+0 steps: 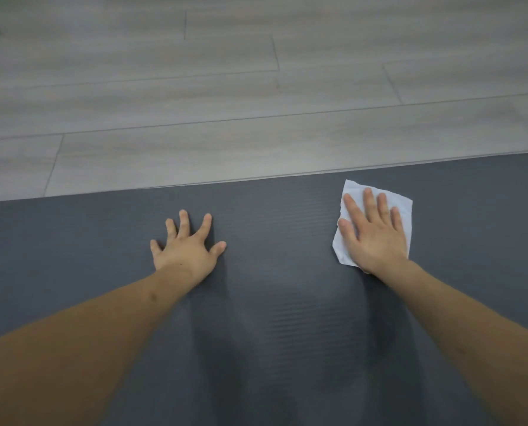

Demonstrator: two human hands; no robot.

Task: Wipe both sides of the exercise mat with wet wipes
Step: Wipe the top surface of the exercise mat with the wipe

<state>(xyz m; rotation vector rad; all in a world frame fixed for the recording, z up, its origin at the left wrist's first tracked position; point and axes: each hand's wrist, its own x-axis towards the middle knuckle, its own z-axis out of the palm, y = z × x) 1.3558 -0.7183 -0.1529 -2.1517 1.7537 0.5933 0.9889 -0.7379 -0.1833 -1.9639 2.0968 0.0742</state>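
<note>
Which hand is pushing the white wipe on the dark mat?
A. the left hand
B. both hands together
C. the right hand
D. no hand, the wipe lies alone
C: the right hand lies flat with straight fingers on top of the white wipe near the far edge of the mat, while the left hand presses the bare mat with spread fingers, apart from the wipe.

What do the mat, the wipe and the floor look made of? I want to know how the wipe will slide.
Exercise mat: dark grey, matte, probably foam or rubber; fine ribs run across it.
Wet wipe: thin white non-woven sheet, slightly crumpled, pressed flat under the right hand.
Floor: pale grey wood-look planks with visible seams, likely laminate or vinyl; low sheen.
</note>
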